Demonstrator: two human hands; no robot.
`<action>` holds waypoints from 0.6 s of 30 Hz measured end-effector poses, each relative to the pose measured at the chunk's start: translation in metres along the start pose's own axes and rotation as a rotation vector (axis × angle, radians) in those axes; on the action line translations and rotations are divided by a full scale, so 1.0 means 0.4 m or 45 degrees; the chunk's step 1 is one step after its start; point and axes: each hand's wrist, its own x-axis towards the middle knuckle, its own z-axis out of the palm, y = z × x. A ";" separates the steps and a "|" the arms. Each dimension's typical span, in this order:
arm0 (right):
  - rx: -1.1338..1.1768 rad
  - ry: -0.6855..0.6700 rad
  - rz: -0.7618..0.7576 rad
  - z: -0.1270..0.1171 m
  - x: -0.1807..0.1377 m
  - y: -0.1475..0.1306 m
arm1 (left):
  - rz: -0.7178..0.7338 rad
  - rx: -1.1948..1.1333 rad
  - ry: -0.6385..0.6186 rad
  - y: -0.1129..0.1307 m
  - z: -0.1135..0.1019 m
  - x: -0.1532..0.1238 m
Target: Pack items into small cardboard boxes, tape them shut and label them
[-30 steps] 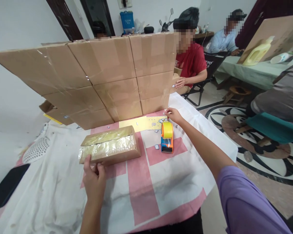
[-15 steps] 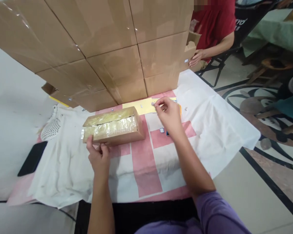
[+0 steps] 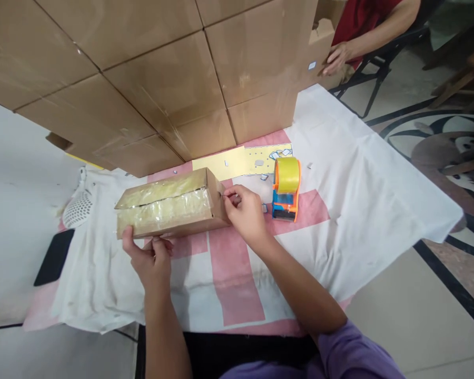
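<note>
A cardboard box [image 3: 177, 227], its top flaps closed under shiny clear tape, lies lengthwise on the cloth. My left hand [image 3: 150, 258] grips its near left end, thumb on the top edge and fingers curled low against the side. At the right end face, my right hand [image 3: 243, 210] has thumb and forefinger pinched together, touching the box; the small pale sticker in them is mostly hidden. Just right of that hand lies a tape dispenser [image 3: 285, 202] with a yellow roll and orange and blue frame. Behind is a yellow sheet [image 3: 211, 167] bearing small pale stickers [image 3: 280, 153].
A wall of stacked cardboard boxes [image 3: 166, 79] rises at the back of the table. On the left lie a black phone [image 3: 54, 257] and a white perforated object [image 3: 78, 209]. Beyond the stack, a person's hand [image 3: 335, 59] touches another box. The white cloth [image 3: 359, 173] is wrinkled.
My right hand has moved left and down from the yellow sheet to the box's right end, uncovering the tape dispenser. My left hand keeps its grip. The view has shifted slightly.
</note>
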 end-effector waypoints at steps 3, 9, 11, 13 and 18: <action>0.064 -0.012 -0.048 0.005 -0.009 -0.005 | 0.002 -0.042 -0.022 0.008 0.001 0.004; 0.232 -0.055 -0.005 0.017 -0.042 -0.011 | 0.004 -0.129 -0.079 0.007 0.002 0.007; 0.290 -0.079 0.008 0.020 -0.053 -0.012 | 0.008 -0.135 -0.097 0.005 0.002 0.007; 0.356 -0.079 0.064 0.021 -0.060 -0.011 | 0.013 -0.123 -0.104 0.004 0.001 0.007; 0.557 -0.030 0.207 0.030 -0.065 0.004 | 0.002 -0.118 -0.111 0.007 -0.002 0.007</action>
